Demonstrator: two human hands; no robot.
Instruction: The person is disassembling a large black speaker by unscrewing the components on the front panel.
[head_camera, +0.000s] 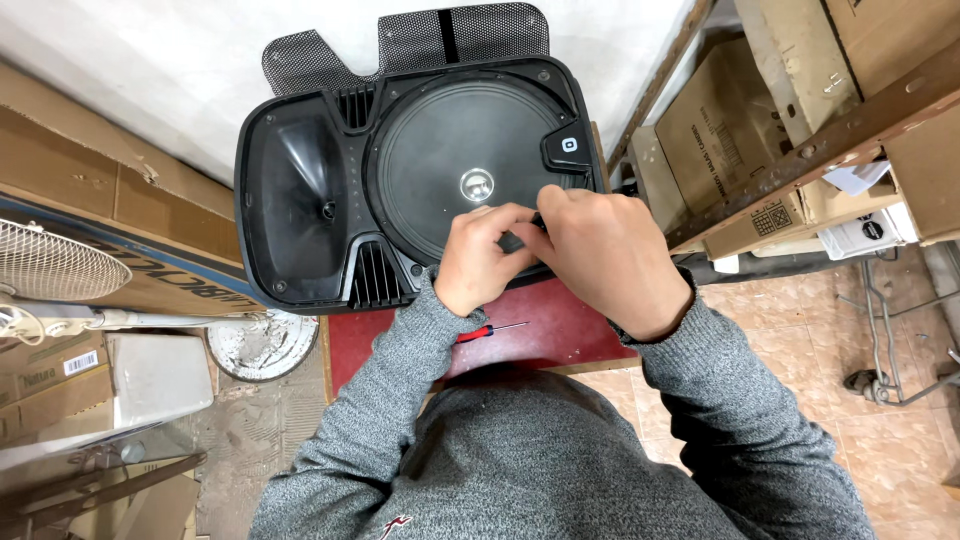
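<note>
My left hand (478, 262) and right hand (600, 255) pinch a small dark part together at the rim of the open speaker cabinet (415, 175), fingers closed around it, a red screwdriver (490, 331) lying just below.

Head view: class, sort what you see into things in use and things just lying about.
In use: black plastic speaker cabinet, its round woofer cone, left hand, right hand.
Lying about: red-handled screwdriver, black perforated metal grille, brown cardboard boxes, white fan base.

Brown cardboard boxes (745, 130) right; white-labelled carton (55, 375) lower left.
</note>
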